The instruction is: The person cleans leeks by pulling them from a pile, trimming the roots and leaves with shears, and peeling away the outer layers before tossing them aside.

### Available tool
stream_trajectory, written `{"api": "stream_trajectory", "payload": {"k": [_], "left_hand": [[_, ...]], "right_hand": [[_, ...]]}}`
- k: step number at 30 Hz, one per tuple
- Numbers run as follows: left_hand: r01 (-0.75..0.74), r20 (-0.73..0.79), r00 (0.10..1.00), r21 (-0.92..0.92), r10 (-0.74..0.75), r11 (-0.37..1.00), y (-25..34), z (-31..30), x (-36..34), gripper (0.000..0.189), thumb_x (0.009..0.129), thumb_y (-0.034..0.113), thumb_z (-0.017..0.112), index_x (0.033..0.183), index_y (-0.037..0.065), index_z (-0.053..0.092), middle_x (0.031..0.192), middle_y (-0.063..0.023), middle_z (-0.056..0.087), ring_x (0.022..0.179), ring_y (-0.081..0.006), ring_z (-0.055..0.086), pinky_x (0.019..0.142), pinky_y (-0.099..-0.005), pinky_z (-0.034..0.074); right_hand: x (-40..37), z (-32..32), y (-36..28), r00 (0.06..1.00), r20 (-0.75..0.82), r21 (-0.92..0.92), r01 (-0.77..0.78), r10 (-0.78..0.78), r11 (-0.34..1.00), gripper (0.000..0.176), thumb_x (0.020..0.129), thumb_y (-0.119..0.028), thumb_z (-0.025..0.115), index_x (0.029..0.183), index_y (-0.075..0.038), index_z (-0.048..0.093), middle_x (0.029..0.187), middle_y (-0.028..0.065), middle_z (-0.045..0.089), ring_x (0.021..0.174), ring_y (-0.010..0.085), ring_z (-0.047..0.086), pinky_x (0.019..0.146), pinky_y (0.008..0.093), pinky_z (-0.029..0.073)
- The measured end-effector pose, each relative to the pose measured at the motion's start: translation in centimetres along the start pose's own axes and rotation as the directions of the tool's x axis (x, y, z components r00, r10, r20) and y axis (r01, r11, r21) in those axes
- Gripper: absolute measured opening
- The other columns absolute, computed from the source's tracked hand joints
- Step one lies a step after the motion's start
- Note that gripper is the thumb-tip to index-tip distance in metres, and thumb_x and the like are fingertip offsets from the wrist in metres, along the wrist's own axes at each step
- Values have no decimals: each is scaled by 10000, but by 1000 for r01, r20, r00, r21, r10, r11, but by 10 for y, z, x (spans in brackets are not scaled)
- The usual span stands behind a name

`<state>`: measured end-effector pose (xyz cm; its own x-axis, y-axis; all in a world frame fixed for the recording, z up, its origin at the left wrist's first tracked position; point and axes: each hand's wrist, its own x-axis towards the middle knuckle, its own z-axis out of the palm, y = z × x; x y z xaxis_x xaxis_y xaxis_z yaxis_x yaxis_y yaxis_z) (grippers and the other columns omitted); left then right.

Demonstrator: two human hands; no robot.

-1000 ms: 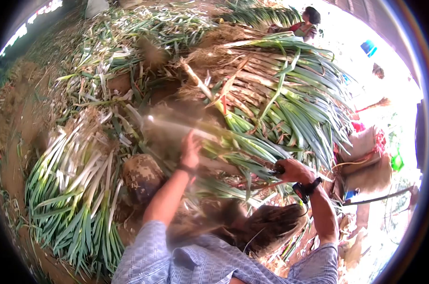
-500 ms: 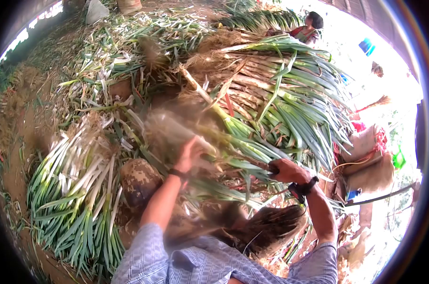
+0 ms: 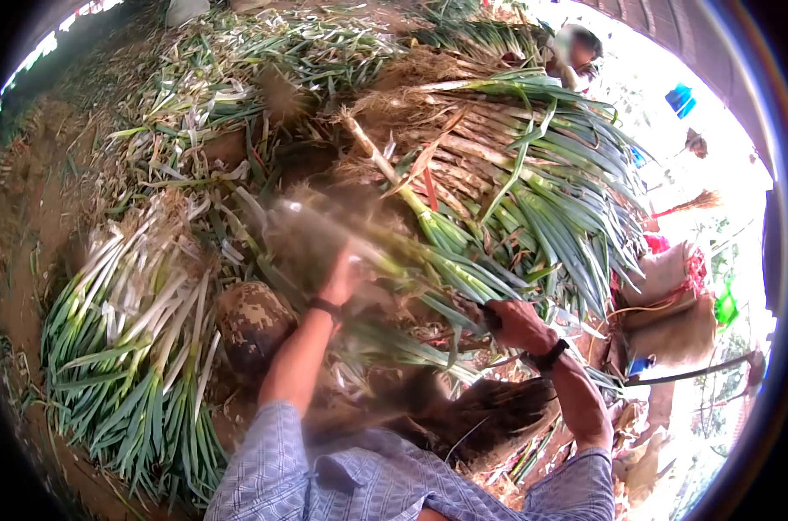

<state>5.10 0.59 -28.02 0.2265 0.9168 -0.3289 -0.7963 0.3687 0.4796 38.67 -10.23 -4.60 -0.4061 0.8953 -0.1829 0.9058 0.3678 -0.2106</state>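
Note:
My left hand [image 3: 346,271], partly smeared by motion, is closed around the pale stem of a long green onion [image 3: 378,257]. Its root end points up and left, in a brownish blur. My right hand [image 3: 521,326] grips the dark handle of a slim tool [image 3: 470,306], whose thin front part points left toward the onion's leaves; I cannot tell its exact kind. Just beyond both hands lies a big heap of untrimmed green onions [image 3: 498,165] with dry brown skins and roots. Left of me, a pile of cleaner, white-stemmed green onions [image 3: 142,347] rests on the ground.
Stripped leaves and skins [image 3: 229,95] litter the ground ahead. A camouflage-covered knee [image 3: 253,326] is beside my left forearm. Another person [image 3: 576,56] is behind the heap at upper right. Tan sacks [image 3: 672,321] and a dark curved bar [image 3: 698,369] stand at right.
My right hand and the tool have shifted slightly left. The left hand stays around the onion stem, moving little. The person at the back has turned and lowered their head.

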Motion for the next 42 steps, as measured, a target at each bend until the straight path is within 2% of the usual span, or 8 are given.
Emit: {"api": "stream_trajectory", "payload": {"k": [8, 12, 20, 25, 29, 36, 38, 42], "left_hand": [[-83, 109, 990, -107, 94, 991, -2, 18, -19, 496, 1006, 507, 497, 1292, 103, 524, 1213, -87, 602, 1087, -266, 600, 859, -454, 553], [-258, 38, 966, 195, 255, 946, -22, -6, -7, 416, 962, 370, 630, 1268, 101, 543, 1157, -71, 620, 1035, -261, 620, 871, -434, 549], [-23, -38, 999, 104, 27, 994, 11, 37, -45, 274, 944, 281, 668, 1102, 61, 625, 988, -46, 630, 933, -183, 624, 813, -355, 547], [-129, 32, 992, 293, 125, 947, -2, 18, -39, 266, 991, 301, 588, 1125, 72, 612, 1019, -49, 632, 908, -188, 635, 775, -362, 552], [-99, 37, 995, 115, 96, 988, -5, 9, -35, 325, 1021, 366, 523, 1174, 87, 589, 1070, -60, 633, 917, -200, 647, 763, -362, 557], [-474, 325, 879, 530, 348, 703, -23, -25, -8, 423, 1010, 416, 528, 1295, 104, 536, 1155, -77, 626, 1018, -204, 637, 816, -408, 547], [-206, 137, 977, 414, 163, 887, -11, -4, -26, 429, 1005, 415, 536, 1305, 109, 532, 1176, -77, 615, 1057, -204, 623, 828, -422, 537], [-212, -6, 968, 509, 250, 834, -12, 10, -36, 354, 1057, 325, 443, 1225, 43, 574, 1128, -91, 605, 953, -184, 608, 819, -351, 535]], "right_hand": [[20, -2, -5, 992, 120, -41, -31, 35, 999, 169, 767, -141, 655, 928, -96, 678, 820, 184, 686, 808, 401, 657, 717, 493, 502], [15, -17, -9, 983, 157, -33, -96, 100, 995, 189, 765, -149, 659, 942, -91, 688, 857, 173, 697, 851, 393, 668, 754, 476, 517], [-5, -53, -22, 918, 382, 40, -126, 102, 991, 201, 800, -151, 671, 978, -59, 664, 862, 184, 687, 839, 365, 672, 742, 457, 508], [-13, -26, -16, 982, 174, 88, -91, 74, 992, 168, 805, -142, 654, 957, -79, 686, 811, 178, 682, 754, 390, 651, 697, 490, 508], [-2, -5, -28, 994, 111, 47, -4, -2, 999, 208, 816, -160, 643, 1010, -91, 671, 833, 182, 687, 758, 403, 650, 683, 505, 500], [58, -9, -79, 984, 169, 141, -76, 51, 987, 235, 811, -210, 645, 976, -44, 671, 817, 201, 677, 790, 390, 645, 710, 479, 479], [76, -7, -85, 975, 218, 122, -74, 46, 990, 244, 804, -218, 651, 973, -43, 673, 835, 201, 681, 807, 390, 649, 728, 486, 483], [115, 6, -85, 963, 270, 29, -31, 22, 999, 297, 792, -235, 664, 1028, -56, 683, 931, 209, 692, 890, 391, 663, 785, 498, 503]]}}
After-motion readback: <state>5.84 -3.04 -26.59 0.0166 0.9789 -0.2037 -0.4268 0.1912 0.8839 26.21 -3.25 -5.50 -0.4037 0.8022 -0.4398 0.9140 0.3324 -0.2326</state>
